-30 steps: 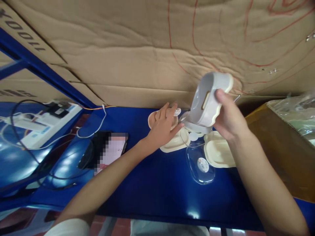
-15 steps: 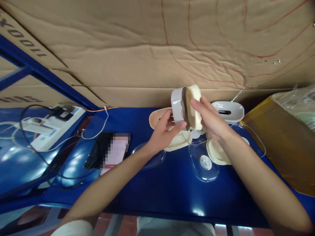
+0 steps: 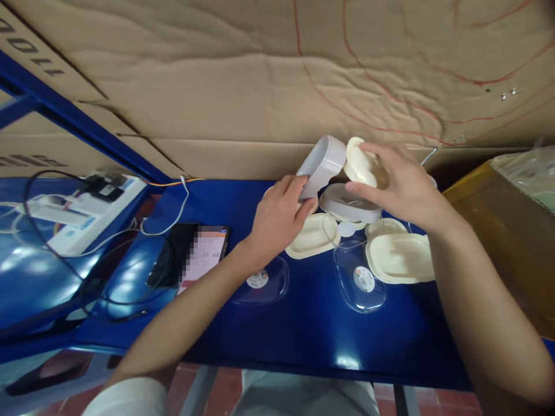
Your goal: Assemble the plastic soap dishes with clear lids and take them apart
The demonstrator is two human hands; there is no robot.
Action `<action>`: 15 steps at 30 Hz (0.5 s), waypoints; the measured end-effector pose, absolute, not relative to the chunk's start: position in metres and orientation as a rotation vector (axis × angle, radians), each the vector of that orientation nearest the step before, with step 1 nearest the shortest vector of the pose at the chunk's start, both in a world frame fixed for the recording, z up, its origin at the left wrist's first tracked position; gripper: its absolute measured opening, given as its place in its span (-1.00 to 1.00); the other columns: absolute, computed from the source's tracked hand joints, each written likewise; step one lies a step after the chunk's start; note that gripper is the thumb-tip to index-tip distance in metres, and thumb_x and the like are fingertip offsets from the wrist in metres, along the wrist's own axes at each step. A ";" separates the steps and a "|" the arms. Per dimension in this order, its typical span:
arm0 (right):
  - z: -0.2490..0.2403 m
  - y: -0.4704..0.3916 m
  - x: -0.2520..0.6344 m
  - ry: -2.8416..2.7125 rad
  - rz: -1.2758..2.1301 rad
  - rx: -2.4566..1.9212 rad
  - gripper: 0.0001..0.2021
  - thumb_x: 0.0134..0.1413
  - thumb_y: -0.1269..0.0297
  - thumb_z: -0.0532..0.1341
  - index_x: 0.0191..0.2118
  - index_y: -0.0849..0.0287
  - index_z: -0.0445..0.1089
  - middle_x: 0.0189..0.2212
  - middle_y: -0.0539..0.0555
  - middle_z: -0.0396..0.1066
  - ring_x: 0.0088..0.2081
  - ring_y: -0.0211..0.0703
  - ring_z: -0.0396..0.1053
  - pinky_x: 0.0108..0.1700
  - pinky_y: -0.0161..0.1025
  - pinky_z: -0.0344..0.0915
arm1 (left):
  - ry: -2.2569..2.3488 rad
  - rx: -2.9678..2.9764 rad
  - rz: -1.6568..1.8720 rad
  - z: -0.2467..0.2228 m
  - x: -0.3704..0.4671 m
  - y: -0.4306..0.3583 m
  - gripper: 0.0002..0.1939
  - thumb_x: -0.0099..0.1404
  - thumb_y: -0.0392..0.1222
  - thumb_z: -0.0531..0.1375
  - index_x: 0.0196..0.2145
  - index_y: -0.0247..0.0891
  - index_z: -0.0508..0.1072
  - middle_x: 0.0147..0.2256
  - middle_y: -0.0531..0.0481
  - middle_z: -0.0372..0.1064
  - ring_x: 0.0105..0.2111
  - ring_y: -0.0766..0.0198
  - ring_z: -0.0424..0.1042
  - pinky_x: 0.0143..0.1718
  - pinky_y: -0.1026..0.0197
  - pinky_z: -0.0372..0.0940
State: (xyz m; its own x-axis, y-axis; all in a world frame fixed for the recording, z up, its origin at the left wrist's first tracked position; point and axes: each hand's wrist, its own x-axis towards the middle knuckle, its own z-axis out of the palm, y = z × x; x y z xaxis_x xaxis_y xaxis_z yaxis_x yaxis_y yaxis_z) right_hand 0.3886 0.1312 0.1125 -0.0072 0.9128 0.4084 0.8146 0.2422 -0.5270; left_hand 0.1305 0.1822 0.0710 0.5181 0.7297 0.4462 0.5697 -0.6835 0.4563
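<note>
My left hand (image 3: 280,218) is closed on a light grey oval plastic container (image 3: 327,164), tilted and raised above the table. My right hand (image 3: 401,182) grips a cream oval plastic piece (image 3: 358,163) just right of the container, with a small gap between them. Below both, a grey oval part (image 3: 351,203) rests among the pieces on the table. Cream trays lie around it, one tray (image 3: 313,236) by my left hand and another tray (image 3: 401,258) under my right forearm. Nearer me is a clear plastic lid (image 3: 359,289) with a round sticker.
A second clear lid (image 3: 271,283) lies beside my left forearm. On the left are a phone (image 3: 210,251), a power strip (image 3: 117,216) and loose cables. A large carton (image 3: 503,231) stands at the right, and a cardboard wall (image 3: 208,98) rises behind the blue table (image 3: 299,341).
The container and the cream piece have moved apart and turned. A grey oval part now shows on the table beneath them. My right hand has shifted right, covering the white dish at the back.
</note>
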 end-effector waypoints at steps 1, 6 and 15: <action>0.111 0.132 0.392 -1.887 0.201 -1.596 -0.43 0.30 0.03 0.42 0.32 0.14 0.40 0.30 0.24 0.45 0.31 0.12 0.38 0.39 0.16 0.28 | 1.166 2.627 0.855 0.075 0.128 0.183 -0.69 0.53 -0.23 0.21 0.18 -0.24 0.45 0.09 -0.22 0.52 0.07 -0.07 0.53 0.09 -0.08 0.42; 0.110 0.130 0.387 -2.089 0.166 -1.648 -0.71 0.42 0.20 0.30 0.19 0.03 0.50 0.16 0.14 0.59 0.12 0.15 0.54 0.21 0.20 0.43 | 1.339 2.852 0.715 0.087 0.121 0.189 -0.61 0.51 -0.33 0.20 0.25 -0.25 0.45 0.16 -0.25 0.50 0.13 -0.11 0.51 0.11 -0.08 0.42; 0.087 0.068 0.260 -2.648 0.227 -1.139 -0.75 0.46 0.22 0.31 0.11 0.21 0.50 0.11 0.23 0.55 0.16 0.13 0.47 0.22 0.09 0.38 | 1.152 2.898 0.661 0.082 0.116 0.198 -0.58 0.49 -0.41 0.14 0.24 -0.25 0.47 0.11 -0.20 0.50 0.12 -0.06 0.51 0.16 -0.09 0.43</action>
